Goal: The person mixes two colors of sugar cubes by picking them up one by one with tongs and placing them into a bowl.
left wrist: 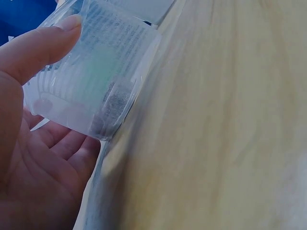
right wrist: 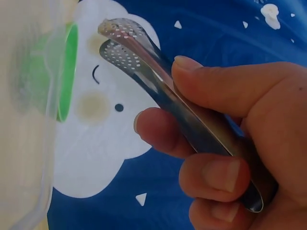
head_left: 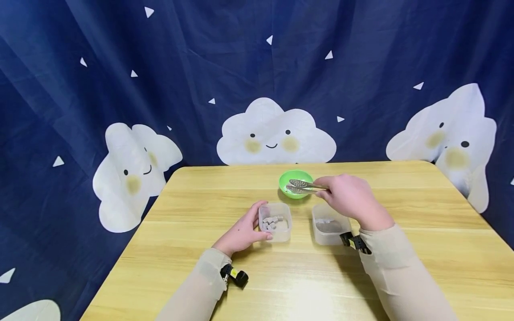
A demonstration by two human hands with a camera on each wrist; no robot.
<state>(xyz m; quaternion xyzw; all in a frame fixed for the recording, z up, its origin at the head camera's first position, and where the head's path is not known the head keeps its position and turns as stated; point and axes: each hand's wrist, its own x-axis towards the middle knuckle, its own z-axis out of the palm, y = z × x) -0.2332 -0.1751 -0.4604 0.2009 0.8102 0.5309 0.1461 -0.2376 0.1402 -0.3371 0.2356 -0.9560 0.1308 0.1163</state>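
My left hand (head_left: 242, 232) holds a clear plastic container (head_left: 283, 235) by its left side, thumb near the front and fingers behind. Several small greyish cubes (head_left: 270, 226) lie inside it. In the left wrist view, the thumb and fingers lie around the container's wall (left wrist: 72, 96). My right hand (head_left: 347, 196) grips metal tongs (right wrist: 204, 129) with perforated tips. Those tips hang over a green bowl (head_left: 283, 182) that has some whitish pieces in it. Slightly apart in the right wrist view, the tips show nothing clearly between them.
A second clear container (head_left: 327, 240) stands under the right forearm, with some pale pieces in its bottom. All of these rest on a light wooden table (head_left: 192, 209). Behind its far edge hangs a dark blue curtain (head_left: 225, 53) with white clouds.
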